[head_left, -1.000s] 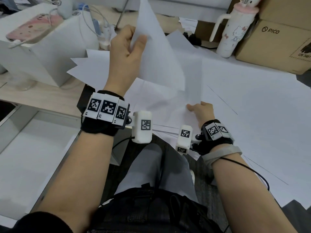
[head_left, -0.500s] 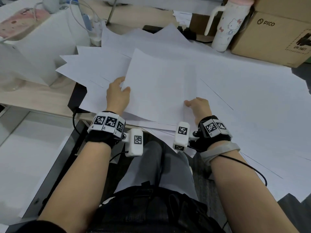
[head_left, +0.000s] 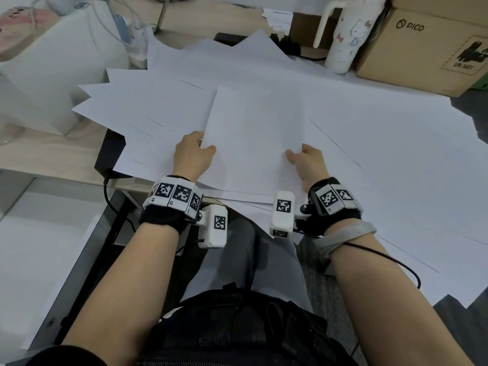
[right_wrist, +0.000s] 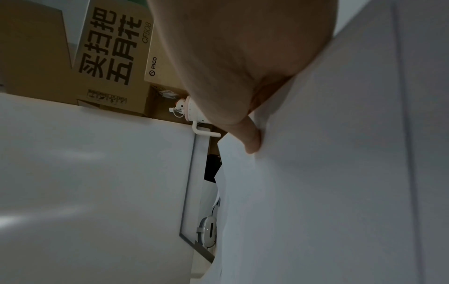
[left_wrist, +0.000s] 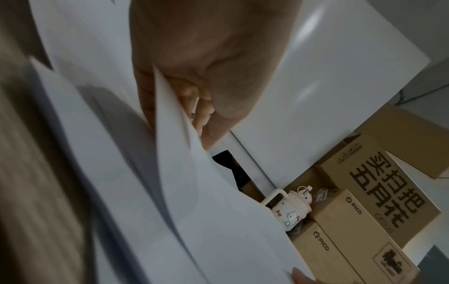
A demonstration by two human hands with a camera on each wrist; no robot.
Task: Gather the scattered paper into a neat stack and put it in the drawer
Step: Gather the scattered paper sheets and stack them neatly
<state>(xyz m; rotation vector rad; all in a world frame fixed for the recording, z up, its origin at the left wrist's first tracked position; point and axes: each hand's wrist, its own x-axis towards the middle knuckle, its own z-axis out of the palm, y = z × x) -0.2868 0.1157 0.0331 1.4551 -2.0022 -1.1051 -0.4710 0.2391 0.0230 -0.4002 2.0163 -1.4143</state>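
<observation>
From the head view, the stack is seen lying on loose sheets spread over the desk, pinched at its near corners by the left hand and right hand. Fingers curled under the paper, thumb on top, are shown only by the left wrist view. A second box behind the Pico box is revealed only by the wrist views.

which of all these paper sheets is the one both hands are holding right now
The top sheet in the middle of the desk: the left hand pinches its left edge and the right hand its right edge. The other scattered sheets lie flat, untouched.
</observation>
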